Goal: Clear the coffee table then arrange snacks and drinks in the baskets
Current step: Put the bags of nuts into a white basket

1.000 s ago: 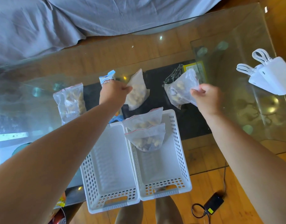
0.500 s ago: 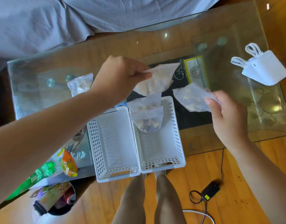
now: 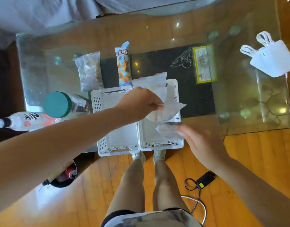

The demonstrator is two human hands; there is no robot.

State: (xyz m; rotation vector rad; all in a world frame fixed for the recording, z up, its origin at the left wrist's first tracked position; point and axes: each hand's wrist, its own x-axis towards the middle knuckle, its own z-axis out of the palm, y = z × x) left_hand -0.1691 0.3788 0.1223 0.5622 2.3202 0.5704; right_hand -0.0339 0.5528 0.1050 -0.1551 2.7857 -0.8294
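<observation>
— Left hand [image 3: 139,102] first: what is it doing?
— It pinches a clear snack bag [image 3: 165,112] by one edge, thumb and fingers curled on the plastic; the bag hangs over the right basket [image 3: 175,89]

— And the right hand [image 3: 201,143]?
— Its fingers are stretched out and loose, the tips touching a second clear bag [image 3: 168,131] that lies in the near end of that same basket; it is blurred, so I cannot tell more than touching

— Anything else in that basket?
— More clear bags [image 3: 150,82] lean at its far end; the left basket [image 3: 100,97] stands touching it, side by side on the near edge of the glass table [image 3: 157,31]

— What remains on the glass?
— A bag of nuts [image 3: 89,71] and a blue cake packet [image 3: 123,63] just beyond the left basket; a green-lidded jar [image 3: 57,104] and a bottle [image 3: 21,121] at the left; a white pouch [image 3: 273,59] well apart on the right
</observation>
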